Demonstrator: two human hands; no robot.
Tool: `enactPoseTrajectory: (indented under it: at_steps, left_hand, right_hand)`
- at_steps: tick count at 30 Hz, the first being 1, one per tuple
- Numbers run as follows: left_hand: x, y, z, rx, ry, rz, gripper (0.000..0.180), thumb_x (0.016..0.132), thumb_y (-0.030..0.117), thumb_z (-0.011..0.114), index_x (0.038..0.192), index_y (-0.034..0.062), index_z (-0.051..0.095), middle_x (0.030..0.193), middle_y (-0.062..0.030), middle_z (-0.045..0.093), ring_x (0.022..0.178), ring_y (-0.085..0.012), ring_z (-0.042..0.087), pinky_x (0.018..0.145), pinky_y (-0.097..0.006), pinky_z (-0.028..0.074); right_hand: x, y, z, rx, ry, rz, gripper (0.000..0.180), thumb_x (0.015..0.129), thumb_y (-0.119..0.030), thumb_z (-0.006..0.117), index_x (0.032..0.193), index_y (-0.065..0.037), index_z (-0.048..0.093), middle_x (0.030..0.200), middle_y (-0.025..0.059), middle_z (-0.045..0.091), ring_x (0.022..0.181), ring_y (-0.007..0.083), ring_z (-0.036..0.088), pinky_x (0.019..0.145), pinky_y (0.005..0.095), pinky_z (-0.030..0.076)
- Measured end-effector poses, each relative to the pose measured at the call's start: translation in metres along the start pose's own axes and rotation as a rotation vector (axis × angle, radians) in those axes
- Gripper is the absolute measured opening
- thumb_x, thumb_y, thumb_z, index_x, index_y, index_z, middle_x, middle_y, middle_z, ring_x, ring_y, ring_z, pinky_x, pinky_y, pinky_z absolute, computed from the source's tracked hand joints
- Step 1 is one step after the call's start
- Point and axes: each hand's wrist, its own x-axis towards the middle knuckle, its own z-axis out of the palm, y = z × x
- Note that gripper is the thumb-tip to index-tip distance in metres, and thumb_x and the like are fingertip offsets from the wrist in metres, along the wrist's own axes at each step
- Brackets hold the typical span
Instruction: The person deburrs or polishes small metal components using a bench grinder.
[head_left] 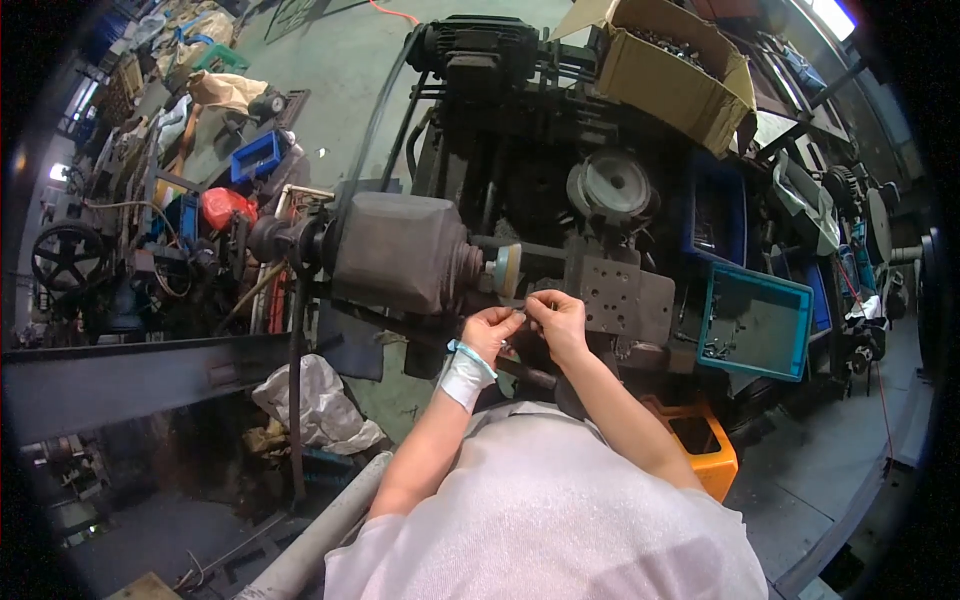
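My left hand (487, 331) and my right hand (560, 321) are close together in front of a dark machine, fingers pinched. Something small sits between their fingertips, too little to make out. A pale band and a white wrap are on my left wrist. Just beyond the fingers is a round wheel (508, 270) with a tan rim, on the spindle of the grey machine head (395, 250). Right of my right hand lies a dark metal plate (625, 298) with several holes.
A teal tray (808, 330) with small metal parts stands at the right, near a dark blue bin (740, 215). A cardboard box (690, 105) of small parts sits far right. A motor (480, 50) is at the back; an orange crate (722, 455) is low right.
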Motion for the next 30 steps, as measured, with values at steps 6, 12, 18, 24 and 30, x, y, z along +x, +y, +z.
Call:
enactPoseTrajectory:
  at_steps: [6, 12, 18, 24, 30]
  left_hand:
    - [0.019, -0.009, 0.001, 0.223, 0.143, 0.187, 0.012, 0.077, 0.013, 0.058, 0.074, 0.0014, 0.059, 0.065, -0.0010, 0.057, 0.053, -0.0076, 0.049, 0.046, -0.022, 0.039]
    - [0.027, -0.015, 0.004, 0.238, 0.274, 0.251, 0.015, 0.077, 0.012, 0.057, 0.071, -0.0011, 0.058, 0.064, -0.0023, 0.057, 0.052, -0.0083, 0.048, 0.044, -0.022, 0.039]
    - [0.028, -0.016, 0.002, 0.257, 0.282, 0.236, 0.015, 0.078, 0.013, 0.057, 0.073, -0.0013, 0.058, 0.066, -0.0027, 0.057, 0.052, -0.0088, 0.049, 0.042, -0.023, 0.040]
    - [0.021, -0.014, 0.001, 0.254, 0.202, 0.247, 0.016, 0.079, 0.016, 0.055, 0.076, 0.0006, 0.058, 0.067, -0.0023, 0.058, 0.055, -0.0091, 0.051, 0.043, -0.024, 0.042]
    - [0.003, -0.015, -0.010, -0.280, -0.020, -0.017, 0.025, 0.085, 0.027, 0.047, 0.086, 0.0038, 0.056, 0.071, -0.0017, 0.057, 0.056, -0.0098, 0.051, 0.047, -0.023, 0.042]
  right_hand:
    - [0.012, 0.005, 0.010, -0.040, 0.069, -0.058, 0.010, 0.072, -0.007, 0.061, 0.074, 0.003, 0.061, 0.059, 0.0028, 0.056, 0.050, 0.0066, 0.047, 0.043, 0.0209, 0.037]
    - [0.026, 0.022, 0.015, -0.090, 0.119, -0.141, 0.010, 0.070, -0.007, 0.061, 0.072, 0.003, 0.062, 0.058, 0.0048, 0.057, 0.055, 0.0079, 0.048, 0.049, 0.0236, 0.040]
    - [0.025, 0.019, 0.017, -0.124, 0.116, -0.128, 0.006, 0.071, 0.000, 0.059, 0.074, 0.005, 0.061, 0.064, 0.0042, 0.057, 0.055, 0.0087, 0.050, 0.049, 0.0207, 0.042]
    - [0.017, 0.012, 0.014, -0.070, 0.094, -0.088, 0.010, 0.070, -0.005, 0.060, 0.075, 0.003, 0.061, 0.062, 0.0044, 0.058, 0.056, 0.0082, 0.049, 0.050, 0.0233, 0.040]
    - [-0.018, -0.038, -0.012, 0.636, -0.213, 0.317, 0.003, 0.075, -0.009, 0.054, 0.076, -0.006, 0.053, 0.061, 0.0019, 0.050, 0.052, 0.0104, 0.049, 0.042, 0.0221, 0.036]
